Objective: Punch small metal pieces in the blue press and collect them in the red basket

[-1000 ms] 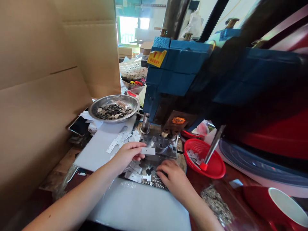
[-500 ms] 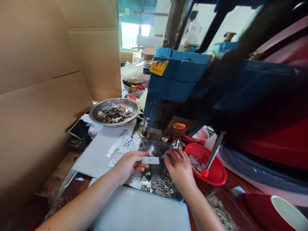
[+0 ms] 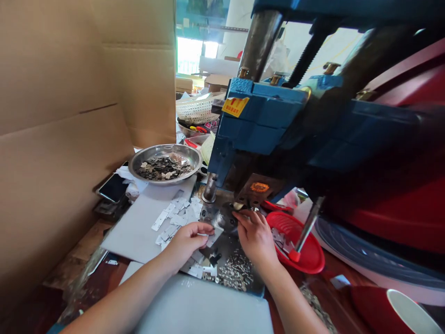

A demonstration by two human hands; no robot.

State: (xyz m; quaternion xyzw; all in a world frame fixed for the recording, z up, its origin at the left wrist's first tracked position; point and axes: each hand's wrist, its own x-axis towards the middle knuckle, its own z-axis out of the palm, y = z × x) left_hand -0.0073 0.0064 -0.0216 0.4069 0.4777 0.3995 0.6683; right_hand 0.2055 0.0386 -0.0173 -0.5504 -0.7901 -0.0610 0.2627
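Observation:
My left hand [image 3: 186, 241] pinches a small flat metal plate [image 3: 214, 233] at the front of the press die [image 3: 222, 214]. My right hand [image 3: 255, 234] reaches to the die under the blue press head [image 3: 257, 120], its fingertips pinched over a spot there; what they hold is too small to see. Loose white metal plates [image 3: 175, 213] lie on the grey board to the left of the die. A heap of small rivets [image 3: 234, 271] lies just in front of both hands.
A steel bowl [image 3: 165, 162] of dark metal parts stands at the back left, beside a phone [image 3: 113, 188]. A red basket [image 3: 301, 243] with a red-tipped lever [image 3: 306, 225] over it sits to the right. Cardboard [image 3: 62, 116] walls the left side. A red cup [image 3: 399, 311] stands at the lower right.
My right hand left the rivet heap and moved up to the die under the press head. My left hand turned the plate and brought it closer to the die.

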